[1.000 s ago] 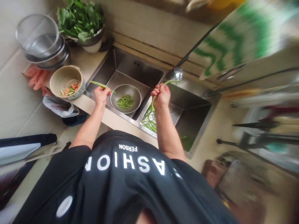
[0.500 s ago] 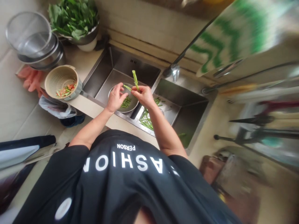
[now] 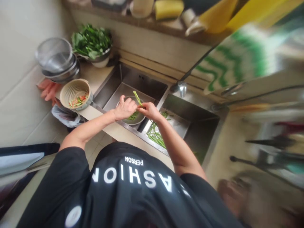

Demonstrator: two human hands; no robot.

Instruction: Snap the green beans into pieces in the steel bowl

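Your right hand (image 3: 150, 111) has its grip clamped on a green stalk (image 3: 137, 97). The stalk is up in the air over the bowl (image 3: 142, 117), and its top end sticks up past your fingers, leaning to the left. Your left hand (image 3: 125, 108) is right beside it, also over the bowl, with its back turned up. The fingertips are mostly hidden, so I can't tell if that grip is together on the stalk or apart. Your 2 hands are very close to each other.

The bowl sits in the left sink (image 3: 139, 79), with short green bits (image 3: 133, 116) in it. In the right sink (image 3: 191, 106), long stalks (image 3: 155, 136) lie in a pile at the near left side, partly behind your right arm. The tap (image 3: 182, 90) is at the back, near where the 2 sinks meet.

On the tabletop (image 3: 120, 133) to your left is a tub (image 3: 63, 92) with red and green scraps (image 3: 78, 100). Pink gloves (image 3: 48, 90) are just beside it, and a bag (image 3: 64, 114) hangs below. Behind the tub are stacked pans (image 3: 63, 76) and a heap of big leaves (image 3: 92, 41). A green and white cloth (image 3: 234, 60) hangs up on your right.
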